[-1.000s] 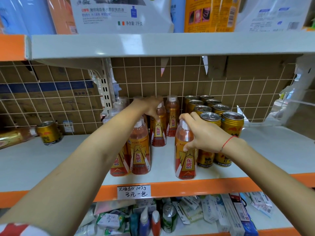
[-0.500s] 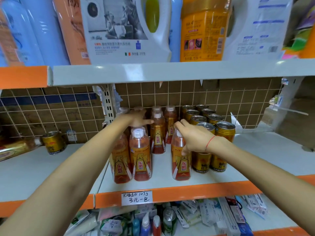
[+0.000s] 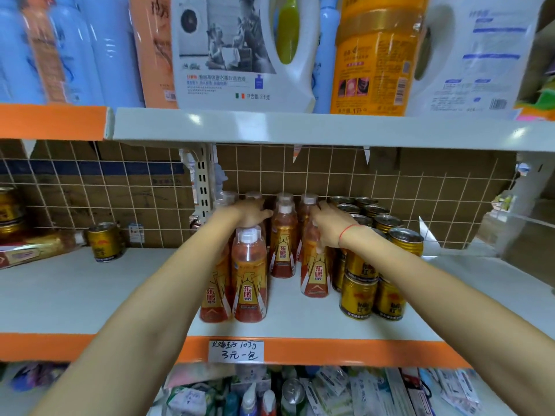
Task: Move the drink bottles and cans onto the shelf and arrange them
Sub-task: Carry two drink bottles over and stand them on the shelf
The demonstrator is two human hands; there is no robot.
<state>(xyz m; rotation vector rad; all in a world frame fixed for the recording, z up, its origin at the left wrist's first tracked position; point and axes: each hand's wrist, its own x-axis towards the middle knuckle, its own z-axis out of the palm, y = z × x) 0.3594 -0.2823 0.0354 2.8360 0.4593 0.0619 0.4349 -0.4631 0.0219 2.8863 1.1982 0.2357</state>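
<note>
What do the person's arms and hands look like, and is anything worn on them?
Both forearms are bare, with no sleeves in view. The left hand wears no glove, ring or band that I can see. The right hand is also ungloved; a thin red string bracelet circles its wrist. No watch shows on either wrist.

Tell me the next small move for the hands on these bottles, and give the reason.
Probably slide the orange plastic drink bottle under the right hand back and left, toward the bottle behind it. It stands apart from the two front bottles near the left hand, with bare white shelf between, and close against the stacked gold cans.
</note>
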